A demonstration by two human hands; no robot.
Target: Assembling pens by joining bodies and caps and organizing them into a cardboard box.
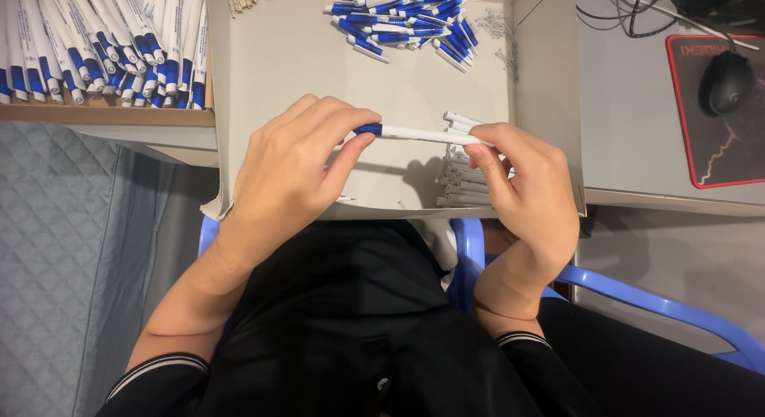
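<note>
The worktop is grey and carries a black mouse mat with a red border at the right, on which a black computer mouse rests. A blue plastic chair shows beneath the person's lap.

A shallow cardboard tray lies in front of the person, its near edge over the lap. A second cardboard box stands just beside it at the left and is packed with a row of assembled blue-and-white pens.

Inside the tray, a loose heap of assembled blue-and-white pens lies at the far side. A cluster of small metal springs lies to the right of that heap, near the tray's right wall. A stack of white pen barrels lies at the near right of the tray, partly hidden by the right hand.

The left hand pinches the blue end of a single pen between thumb and forefinger. The right hand pinches the white end of the same pen with thumb and fingertips. The pen is held level above the tray floor, between the two hands, just above the barrel stack.
</note>
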